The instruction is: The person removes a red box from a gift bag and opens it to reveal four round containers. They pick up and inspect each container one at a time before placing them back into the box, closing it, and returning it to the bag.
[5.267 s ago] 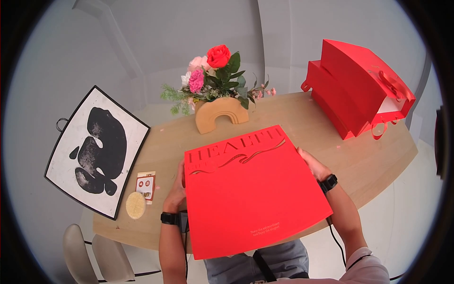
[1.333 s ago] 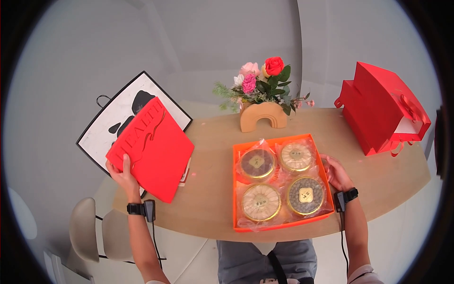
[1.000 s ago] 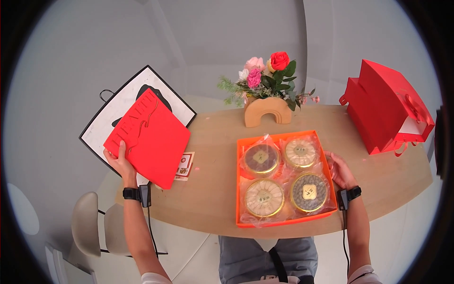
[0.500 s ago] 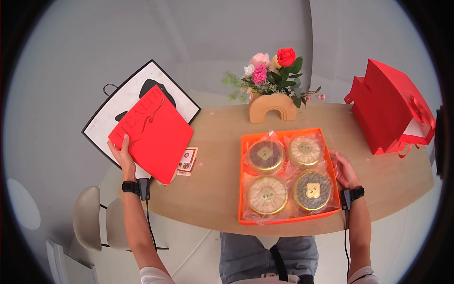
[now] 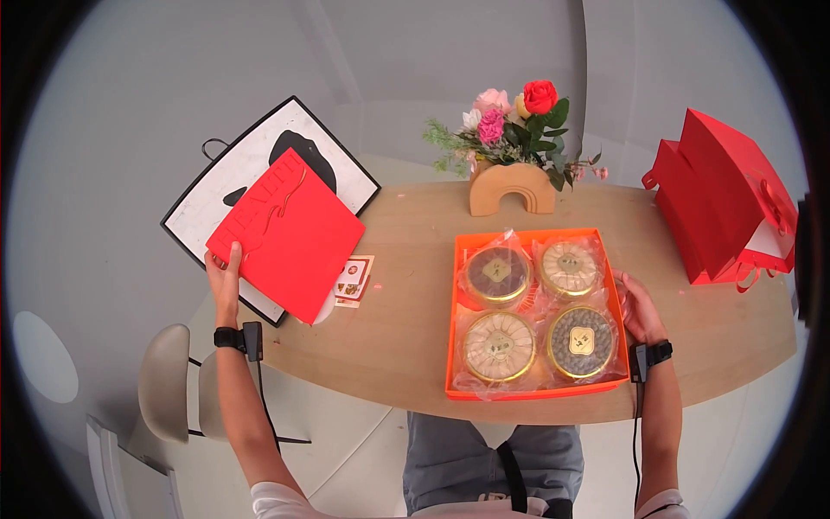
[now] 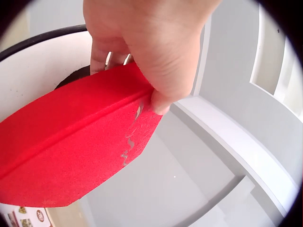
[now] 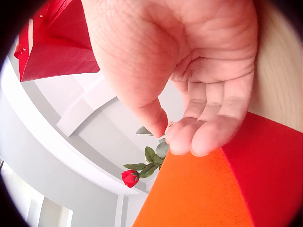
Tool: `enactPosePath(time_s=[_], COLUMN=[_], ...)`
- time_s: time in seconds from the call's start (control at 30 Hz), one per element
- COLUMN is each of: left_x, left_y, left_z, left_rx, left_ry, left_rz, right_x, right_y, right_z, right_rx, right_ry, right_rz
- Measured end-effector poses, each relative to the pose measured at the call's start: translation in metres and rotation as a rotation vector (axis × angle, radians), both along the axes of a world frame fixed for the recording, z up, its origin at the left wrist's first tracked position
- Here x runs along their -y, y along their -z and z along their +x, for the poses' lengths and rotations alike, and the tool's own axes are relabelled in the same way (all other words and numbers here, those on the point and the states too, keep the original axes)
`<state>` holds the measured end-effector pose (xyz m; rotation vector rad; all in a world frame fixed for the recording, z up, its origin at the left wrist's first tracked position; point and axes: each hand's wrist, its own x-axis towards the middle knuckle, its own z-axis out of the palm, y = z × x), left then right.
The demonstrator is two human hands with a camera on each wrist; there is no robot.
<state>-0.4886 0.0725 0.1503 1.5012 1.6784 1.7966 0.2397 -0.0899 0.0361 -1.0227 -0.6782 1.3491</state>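
Observation:
My left hand (image 5: 223,281) grips a red box lid (image 5: 290,233) by its near-left edge, the thumb over its top face with the embossed word HEALTH. In the left wrist view, the fingers reach round the side of the lid (image 6: 80,142). It is tilted and overlaps a framed black-and-white picture (image 5: 194,208). The open orange-lined box (image 5: 451,329) stands on the table, holding several round gold-rimmed tins (image 5: 500,346) in clear plastic wrap. My right hand (image 5: 640,310) is beside its right wall, fingers loosely bent, with the fingertips at the box edge (image 7: 199,189) in the right wrist view.
A flower arrangement in an arch-shaped vase (image 5: 488,195) stands behind the box. At the right end of the table (image 5: 398,285) is a red gift bag (image 5: 718,203) with ribbons. Printed cards (image 5: 354,278) lie partly under the lid. A chair (image 5: 164,381) is at lower left.
Earlier the lid covered the box, with both hands at its sides. It is now off, at the left in my left hand, and the tins are exposed. Lately only the view has shifted slightly.

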Motion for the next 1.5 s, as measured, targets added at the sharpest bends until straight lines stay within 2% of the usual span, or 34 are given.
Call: enactPosePath(time_s=[0.1, 0.17, 0.2, 0.27, 0.3, 0.37, 0.7, 0.9, 1.0, 1.1, 1.17, 1.2, 1.27, 1.3, 1.5], left_x=[0.001, 0.007, 0.010, 0.016, 0.016, 0.013, 0.002, 0.012, 0.015, 0.022, 0.027, 0.029, 0.029, 0.030, 0.063], left_y=[-0.002, -0.008, -0.011, -0.016, -0.017, -0.017, -0.002, 0.001, 0.008, 0.010, 0.013, 0.018, 0.026, 0.030, 0.013], left_z=[-0.003, 0.000, 0.001, 0.001, 0.001, -0.003, -0.008, 0.012, 0.021, 0.033, 0.044, 0.042, 0.039, 0.045, 0.109], left_rx=[-0.086, -0.179, -0.181, -0.380, -0.382, -0.468, -0.428, -0.404, -0.435, -0.379, -0.335, -0.336, -0.413, -0.415, -0.549], left_ry=[-0.028, -0.107, -0.108, -0.189, -0.191, -0.309, -0.346, -0.339, -0.398, -0.452, -0.552, -0.536, -0.588, -0.563, -0.571], left_rz=[0.030, -0.118, -0.112, -0.191, -0.183, -0.292, -0.269, -0.197, -0.156, -0.219, -0.213, -0.221, -0.084, -0.096, 0.119], right_x=[0.001, 0.002, 0.002, 0.002, 0.002, 0.003, 0.001, 0.001, 0.002, 0.003, 0.002, 0.003, 0.002, 0.003, 0.007], right_y=[-0.001, -0.002, -0.003, -0.002, -0.001, -0.008, 0.002, 0.001, 0.002, 0.000, -0.001, 0.000, 0.004, 0.004, -0.010], right_z=[-0.001, -0.002, -0.002, 0.000, 0.000, -0.004, 0.002, -0.001, 0.000, 0.002, -0.002, -0.001, 0.002, 0.004, -0.003], right_rx=[-0.001, -0.004, -0.006, -0.006, -0.004, -0.008, -0.004, -0.015, -0.014, 0.022, 0.024, 0.027, 0.008, -0.013, 0.017], right_ry=[-0.003, -0.004, -0.005, -0.017, -0.028, -0.035, -0.026, -0.013, -0.013, -0.025, -0.021, -0.008, -0.015, -0.035, -0.058], right_rz=[0.000, -0.001, 0.002, 0.007, 0.009, 0.017, 0.026, 0.022, 0.026, 0.027, 0.020, 0.009, -0.003, -0.006, -0.008])
